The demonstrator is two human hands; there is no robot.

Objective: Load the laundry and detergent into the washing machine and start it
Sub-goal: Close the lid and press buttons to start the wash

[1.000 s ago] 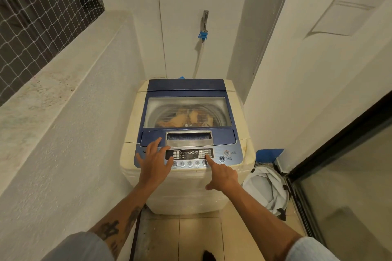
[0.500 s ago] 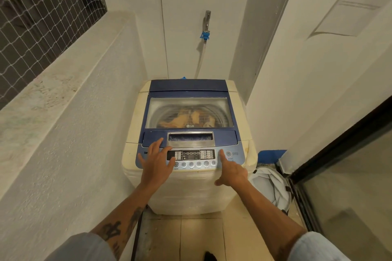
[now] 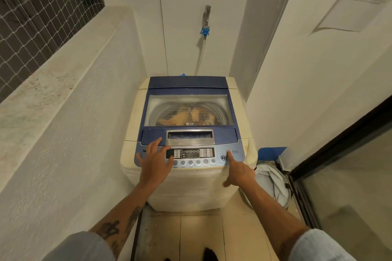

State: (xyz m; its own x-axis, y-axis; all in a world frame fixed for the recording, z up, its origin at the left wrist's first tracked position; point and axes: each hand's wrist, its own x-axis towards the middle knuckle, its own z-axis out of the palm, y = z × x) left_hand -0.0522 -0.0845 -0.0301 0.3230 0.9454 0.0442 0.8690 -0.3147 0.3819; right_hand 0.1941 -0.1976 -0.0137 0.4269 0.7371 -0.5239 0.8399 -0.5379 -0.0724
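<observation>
The washing machine (image 3: pixel 191 193) has its lid (image 3: pixel 187 85) shut, the laundry (image 3: pixel 182 117) showing through it at 12 o'clock from the hands. The left hand (image 3: pixel 156 163) lies flat, fingers spread, on the 9 o'clock end of the control panel (image 3: pixel 239 155), gripping nothing. The right hand (image 3: pixel 238 172), also empty, sets a straight index finger (image 3: pixel 230 160) on the power button (image 3: pixel 228 151) at the 3 o'clock end.

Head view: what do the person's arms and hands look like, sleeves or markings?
Left sleeve and right sleeve are light grey-blue, ending near the elbows. Dark tattoos mark the left forearm. Left hand and right hand wear no gloves.
</observation>
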